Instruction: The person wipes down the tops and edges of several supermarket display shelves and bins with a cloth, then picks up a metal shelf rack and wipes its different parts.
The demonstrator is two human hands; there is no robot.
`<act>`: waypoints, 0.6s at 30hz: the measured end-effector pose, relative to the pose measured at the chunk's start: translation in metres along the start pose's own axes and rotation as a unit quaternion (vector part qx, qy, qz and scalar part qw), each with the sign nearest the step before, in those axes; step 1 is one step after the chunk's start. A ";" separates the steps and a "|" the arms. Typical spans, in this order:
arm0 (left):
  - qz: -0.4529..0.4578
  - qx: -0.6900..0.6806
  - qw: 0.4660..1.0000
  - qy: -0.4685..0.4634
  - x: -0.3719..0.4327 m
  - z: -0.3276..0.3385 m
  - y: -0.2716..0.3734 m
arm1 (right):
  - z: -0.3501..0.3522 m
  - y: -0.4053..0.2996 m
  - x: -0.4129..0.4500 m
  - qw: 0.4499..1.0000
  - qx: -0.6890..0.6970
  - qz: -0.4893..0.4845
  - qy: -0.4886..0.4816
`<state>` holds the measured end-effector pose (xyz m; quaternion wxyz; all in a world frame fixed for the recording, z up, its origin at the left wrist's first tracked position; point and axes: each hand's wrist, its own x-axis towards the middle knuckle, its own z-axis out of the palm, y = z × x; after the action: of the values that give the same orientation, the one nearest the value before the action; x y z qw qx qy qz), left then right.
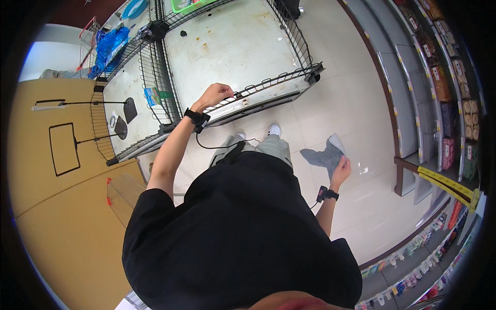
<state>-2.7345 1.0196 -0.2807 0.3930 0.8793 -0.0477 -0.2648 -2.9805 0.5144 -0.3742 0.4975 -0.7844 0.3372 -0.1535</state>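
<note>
My left hand [215, 95] is at the black wire guard rail [267, 83] along the front edge of a white display table [232, 46]. Its fingers are curled, and I cannot tell whether they grip the wire. A grey cloth [321, 156] hangs from my right hand [341, 170], out to the side above the tiled floor. One corner of the cloth shows a lighter underside. The table top bears brown stains and a small black piece [183, 33].
A green basket [185, 7] stands at the table's far edge. Left of it, a lower wire-railed section [130, 77] carries black sign holders [64, 149]. A wire shopping cart [124, 192] is behind on the left. Stocked shelves [438, 77] line the right side.
</note>
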 end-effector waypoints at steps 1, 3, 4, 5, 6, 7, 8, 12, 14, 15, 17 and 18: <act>-0.002 -0.005 1.000 0.008 -0.002 0.000 0.002 | 0.002 0.000 0.006 1.000 -0.015 -0.015 -0.011; -0.018 0.023 1.000 0.003 -0.008 -0.003 0.006 | 0.001 -0.001 0.018 0.999 -0.031 -0.034 -0.027; 0.009 0.035 0.999 0.032 -0.010 -0.002 0.011 | -0.001 -0.002 0.023 0.998 -0.046 -0.031 -0.034; -0.007 0.059 0.998 0.031 -0.005 -0.003 0.016 | -0.002 -0.002 0.026 0.997 -0.060 -0.028 -0.041; 0.039 0.061 0.996 0.058 0.000 0.000 0.014 | -0.001 -0.005 0.027 0.997 -0.064 -0.026 -0.041; 0.085 0.061 0.991 0.079 0.004 0.006 0.010 | 0.000 -0.011 0.029 0.997 -0.031 -0.057 -0.029; 0.107 0.068 0.987 0.095 0.006 0.005 0.003 | 0.001 -0.018 0.031 0.996 0.001 -0.087 -0.015; 0.105 0.001 0.979 0.172 -0.005 0.026 0.009 | 0.006 -0.025 0.024 0.999 -0.023 -0.009 -0.026; 0.095 -0.019 0.979 0.182 -0.002 0.037 -0.010 | 0.012 -0.023 0.013 1.000 -0.006 -0.010 -0.007; 0.086 -0.025 0.978 0.187 0.001 0.036 -0.011 | 0.013 -0.019 0.008 1.000 0.017 -0.022 -0.010; 0.081 -0.025 0.977 0.195 0.013 0.041 -0.010 | 0.004 -0.012 0.001 1.000 -0.015 -0.006 -0.008; 0.069 -0.024 0.974 0.216 0.016 0.040 -0.006 | 0.001 -0.013 -0.001 1.000 -0.009 -0.001 -0.003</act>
<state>-2.7417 0.9923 -0.3143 0.4319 0.9008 -0.0158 -0.0422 -2.9756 0.5195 -0.3635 0.4912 -0.7894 0.3366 -0.1488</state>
